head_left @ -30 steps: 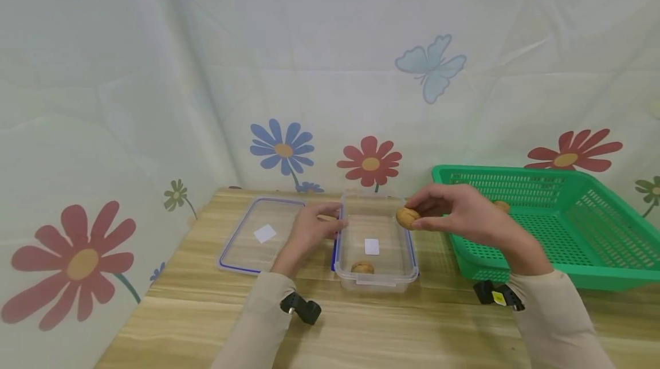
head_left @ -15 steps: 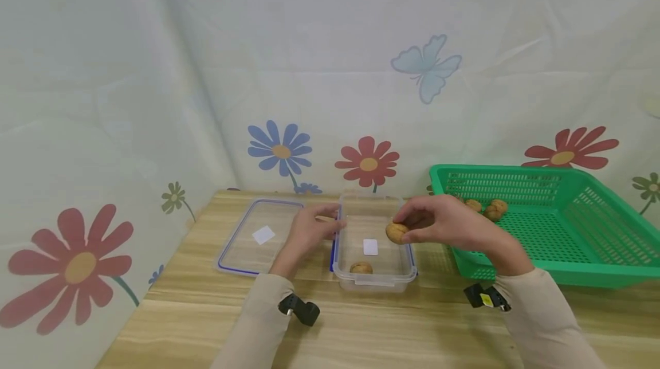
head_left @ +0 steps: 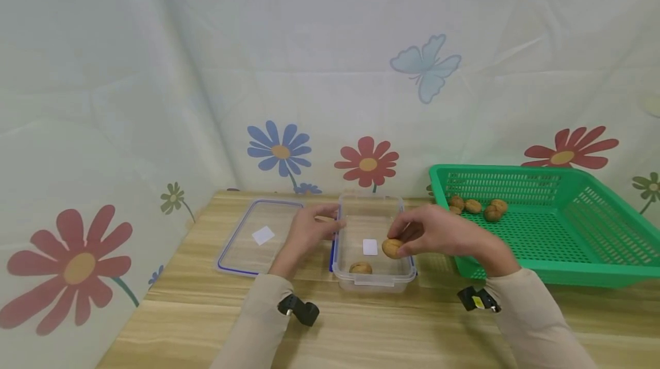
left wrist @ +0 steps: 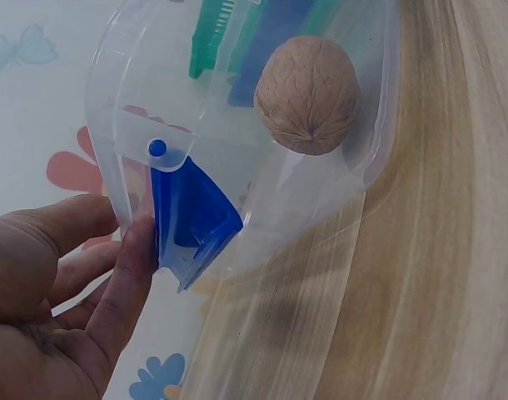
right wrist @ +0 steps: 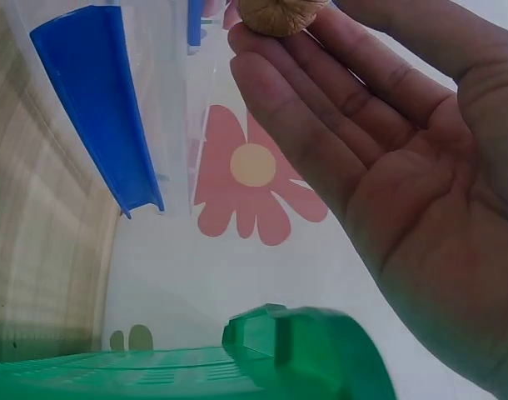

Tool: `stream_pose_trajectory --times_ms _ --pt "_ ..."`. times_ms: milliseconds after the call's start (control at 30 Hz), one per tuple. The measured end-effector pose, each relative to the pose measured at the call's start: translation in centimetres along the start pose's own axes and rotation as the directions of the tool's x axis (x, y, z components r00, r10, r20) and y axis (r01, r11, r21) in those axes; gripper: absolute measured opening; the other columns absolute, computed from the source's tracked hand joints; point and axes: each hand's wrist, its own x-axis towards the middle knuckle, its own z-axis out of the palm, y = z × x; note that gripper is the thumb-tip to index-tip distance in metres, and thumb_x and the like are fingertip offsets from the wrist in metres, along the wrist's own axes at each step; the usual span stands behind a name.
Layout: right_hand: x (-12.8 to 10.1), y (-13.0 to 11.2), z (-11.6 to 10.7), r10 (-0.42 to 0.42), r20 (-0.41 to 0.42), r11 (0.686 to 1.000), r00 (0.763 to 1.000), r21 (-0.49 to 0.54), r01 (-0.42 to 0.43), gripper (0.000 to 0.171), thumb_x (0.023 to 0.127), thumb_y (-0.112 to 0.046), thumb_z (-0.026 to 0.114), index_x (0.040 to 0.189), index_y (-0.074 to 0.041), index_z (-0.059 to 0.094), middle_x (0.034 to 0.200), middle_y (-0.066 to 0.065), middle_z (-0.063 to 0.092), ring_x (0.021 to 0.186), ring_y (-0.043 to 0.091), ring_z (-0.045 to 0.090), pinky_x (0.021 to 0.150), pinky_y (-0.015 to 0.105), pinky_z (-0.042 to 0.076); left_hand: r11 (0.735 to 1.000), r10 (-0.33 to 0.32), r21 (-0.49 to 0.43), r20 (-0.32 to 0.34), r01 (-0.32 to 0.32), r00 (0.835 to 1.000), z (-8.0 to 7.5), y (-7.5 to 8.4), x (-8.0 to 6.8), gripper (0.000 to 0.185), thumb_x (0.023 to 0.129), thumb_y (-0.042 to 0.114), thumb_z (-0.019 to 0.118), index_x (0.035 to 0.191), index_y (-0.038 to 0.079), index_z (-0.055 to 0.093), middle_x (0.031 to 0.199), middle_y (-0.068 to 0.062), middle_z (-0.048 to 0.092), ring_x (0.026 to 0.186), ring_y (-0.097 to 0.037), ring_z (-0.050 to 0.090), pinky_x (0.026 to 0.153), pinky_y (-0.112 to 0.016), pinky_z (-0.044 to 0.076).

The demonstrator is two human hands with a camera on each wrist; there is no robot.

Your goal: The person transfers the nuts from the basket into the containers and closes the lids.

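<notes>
Walnut (head_left: 392, 247) over container (head_left: 373, 278) (basket (head_left: 567, 266) beside)

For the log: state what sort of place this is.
Probably a staged tabletop recording set, not a lived-in kitchen: a flower-and-butterfly printed cloth backdrop behind a light wood-grain table, bearing a green perforated plastic basket and clear plastic box.

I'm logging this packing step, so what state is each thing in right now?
Clear plastic container: open, one walnut inside.
Clear blue-rimmed lid: off, flat on the table.
Green mesh basket: several walnuts in its far corner.
Right hand: pinches a brown walnut over the container.
Left hand: touches the container's side.
</notes>
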Motion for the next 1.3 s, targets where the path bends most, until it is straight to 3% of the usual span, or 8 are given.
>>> stream_pose_trajectory --times_ms 900,1300 --pt "1.7 0.8 2.3 -0.039 0.132 0.999 0.990 0.001 0.039 0.018 0.090 -0.005 0.086 0.106 -0.007 0.077 0.099 -0.004 0.074 0.092 0.011 0.072 0.084 0.024 0.061 1.000 -0.004 -0.015 0.005 0.004 1.000 0.1 -0.1 0.1 0.047 0.094 0.007 0.082 0.138 0.001 0.069 0.123 -0.019 0.073 0.081 -0.025 0.077 0.075 -0.038 0.067" --pt "1.9 0.5 2.7 -0.037 0.149 0.997 0.988 -0.063 0.046 0.018 0.090 -0.002 0.085 0.106 -0.008 0.078 0.099 -0.005 0.074 0.092 0.008 0.070 0.086 0.024 0.061 1.000 -0.005 -0.005 0.003 0.005 1.000 0.0 -0.1 0.1 0.046 0.095 0.008 0.081 0.139 0.001 0.069 0.123 -0.019 0.072 0.079 -0.024 0.077 0.077 -0.040 0.066"
